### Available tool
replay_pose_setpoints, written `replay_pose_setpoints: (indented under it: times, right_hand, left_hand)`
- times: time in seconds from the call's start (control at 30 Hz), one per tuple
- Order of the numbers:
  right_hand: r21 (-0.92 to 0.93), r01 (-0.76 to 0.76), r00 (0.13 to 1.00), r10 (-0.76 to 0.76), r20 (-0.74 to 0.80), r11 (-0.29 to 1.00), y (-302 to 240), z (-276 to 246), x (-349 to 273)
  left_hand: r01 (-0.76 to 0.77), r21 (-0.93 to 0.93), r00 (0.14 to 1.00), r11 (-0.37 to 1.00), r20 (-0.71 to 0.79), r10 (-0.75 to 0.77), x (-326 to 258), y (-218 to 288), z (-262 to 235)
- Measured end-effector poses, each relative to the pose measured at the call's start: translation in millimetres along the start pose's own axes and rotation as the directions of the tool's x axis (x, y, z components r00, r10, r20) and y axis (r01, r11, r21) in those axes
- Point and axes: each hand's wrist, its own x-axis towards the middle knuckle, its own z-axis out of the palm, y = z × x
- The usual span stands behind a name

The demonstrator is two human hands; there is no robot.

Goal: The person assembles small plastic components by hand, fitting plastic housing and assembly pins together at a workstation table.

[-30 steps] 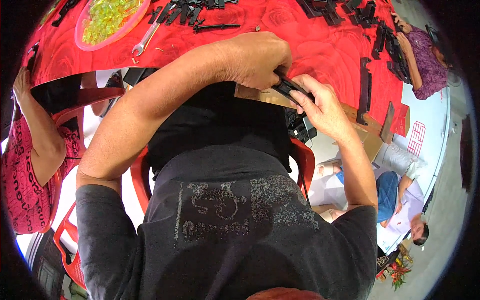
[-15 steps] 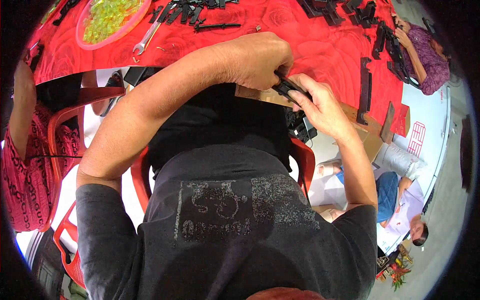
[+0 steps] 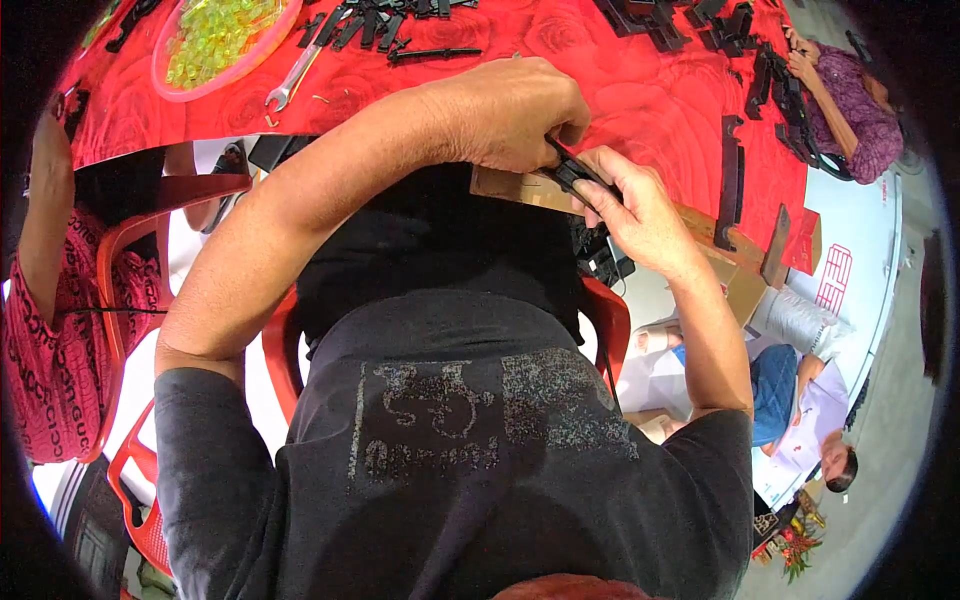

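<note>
Between my two hands, at the near edge of the red-covered table, is a slim black plastic part [image 3: 574, 172]. My right hand [image 3: 632, 205] is closed on its near end, with the thumb pressed along the top. At its far end, my left hand [image 3: 530, 115] is closed with the fingers curled down; the back of the hand hides the fingertips. The part slants from upper left to lower right. Long black strips [image 3: 731, 180] lie on the cloth to the right of my right hand.
A pink-rimmed basin [image 3: 176, 95] of yellow-green pieces stands at upper left, beside a metal wrench [image 3: 290, 84]. Piles of black parts [image 3: 735, 30] line the far side. One person in purple [image 3: 870, 120] works at right, another in pink [image 3: 60, 340] sits at left. A cardboard box [image 3: 745, 290] is below right.
Both hands stay almost in place on the black part. The part looks slightly turned, and more of its length shows between my hands.
</note>
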Motion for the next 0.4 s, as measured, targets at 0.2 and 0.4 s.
replay_pose_setpoints:
  times: [0.2, 0.4]
  right_hand:
    - [-0.004, 0.005, 0.999, -0.006, -0.054, 1.0, 4.7, 0.3, -1.3]
    - [0.071, -0.074, 0.985, 0.084, -0.152, 0.995, 10.6, 1.1, 0.8]
  left_hand:
    - [-0.048, 0.01, 0.987, 0.999, -0.156, 0.049, -1.1, -0.4, 2.2]
    - [-0.047, 0.091, 0.901, 0.995, -0.426, 0.082, -9.1, 3.9, 24.0]
